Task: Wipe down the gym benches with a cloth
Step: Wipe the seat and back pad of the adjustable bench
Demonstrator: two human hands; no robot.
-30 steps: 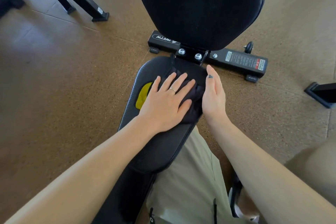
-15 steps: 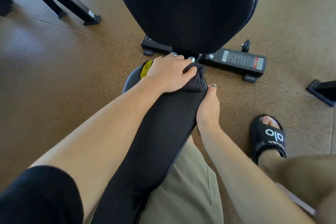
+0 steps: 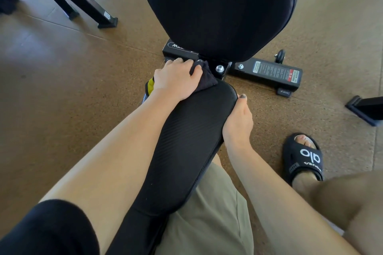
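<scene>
Floor: brown speckled cork-like flooring [image 3: 62, 93] lies under all the gym gear, with faint seams between its panels.
Cloth: dark cloth [image 3: 206, 78] is bunched at the far tip of the seat pad, right by the hinge bolts.
Left hand: left hand [image 3: 176, 80] curls its fingers over the cloth, gripping it and pressing it on the seat pad's far left edge; the fingertips are hidden over the edge.
Seat pad: black ribbed seat pad [image 3: 186, 141] runs from the person's lap outward to the hinge.
Right hand: right hand [image 3: 238, 120] holds the seat pad's right edge, thumb with a dark nail on the rim, fingers tucked beneath and out of sight.
Backrest: black backrest pad [image 3: 219, 6] rises just beyond the seat pad's far tip.
Base bar: black base bar [image 3: 269, 72] with a warning label lies across the floor beyond the seat pad, a small wheel [image 3: 280, 56] at its right end.
Yellow part: a yellow patch [image 3: 150, 86] peeks out left of the seat pad, under the left wrist.
Slide sandal: black slide sandal [image 3: 302, 157] on a foot stands right of the seat pad.
Shorts: khaki shorts [image 3: 207, 219] sit at the seat pad's near end.
Other frame: black legs of another bench [image 3: 83, 4] stand far left of the backrest.
</scene>
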